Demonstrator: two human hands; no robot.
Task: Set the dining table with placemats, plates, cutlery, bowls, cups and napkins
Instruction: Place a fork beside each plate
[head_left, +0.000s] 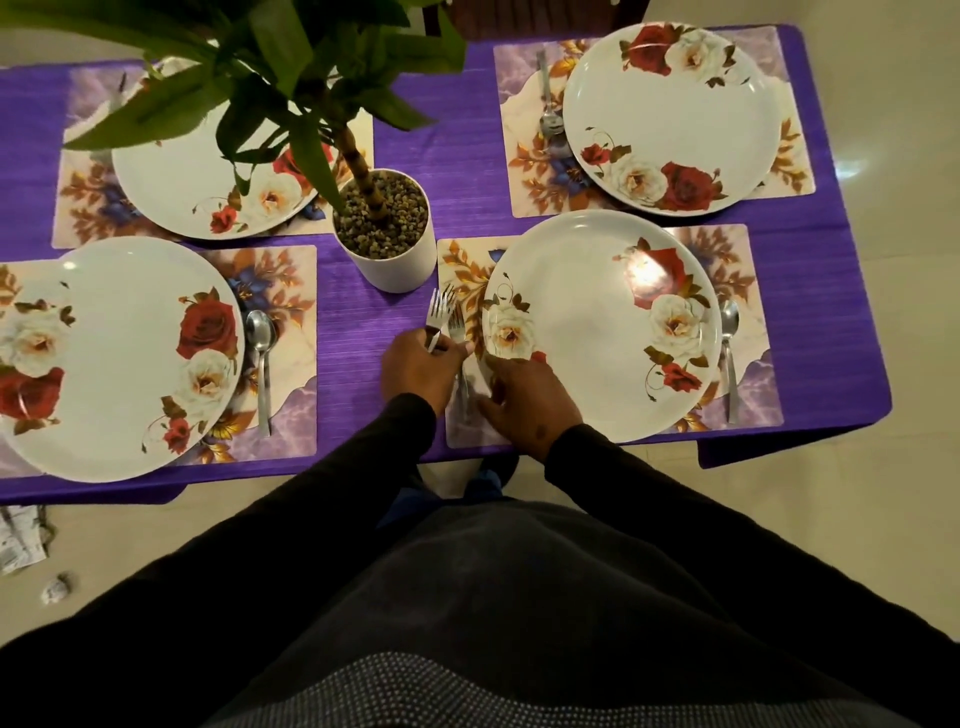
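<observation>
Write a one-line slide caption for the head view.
Left hand grips spare forks while right hand lays a fork beside the near plate.

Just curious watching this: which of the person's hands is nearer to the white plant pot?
Left. The left hand, gripping forks, sits just below the white plant pot. The right hand rests farther off, lower and to the right, at the near plate's edge.

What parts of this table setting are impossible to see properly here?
Head view:
- Far-left plate: the plant's leaves cover its top, and any cutlery there.
- Near-left plate: cut off by the picture's left edge.
- Fork handles: hidden inside the left hand.
</observation>
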